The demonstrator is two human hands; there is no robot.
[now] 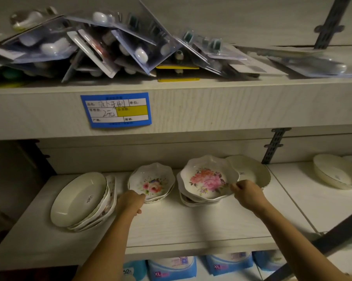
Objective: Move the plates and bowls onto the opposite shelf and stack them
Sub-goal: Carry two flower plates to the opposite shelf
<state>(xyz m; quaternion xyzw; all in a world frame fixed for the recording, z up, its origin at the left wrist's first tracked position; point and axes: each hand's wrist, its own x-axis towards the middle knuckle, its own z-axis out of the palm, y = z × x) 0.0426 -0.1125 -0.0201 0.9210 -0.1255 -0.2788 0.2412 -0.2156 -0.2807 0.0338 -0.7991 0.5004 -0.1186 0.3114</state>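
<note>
On the white shelf board (171,224) stand several piles of dishes. A small stack of flowered bowls (152,181) sits in the middle, and my left hand (129,202) grips its near left rim. To its right is a larger stack of flowered bowls (206,179), tilted on top; my right hand (247,192) pinches the top bowl's right rim. A plain cream plate (250,169) lies behind that stack. At the left leans a pile of cream oval plates (79,197).
The upper shelf (211,102) overhangs close above, loaded with blister-packed toothbrushes (114,41) and bearing a blue price label (116,109). Another cream plate (333,171) rests on the neighbouring board at right. Blue packets (173,266) fill the shelf below. A dark bar (323,242) crosses the lower right.
</note>
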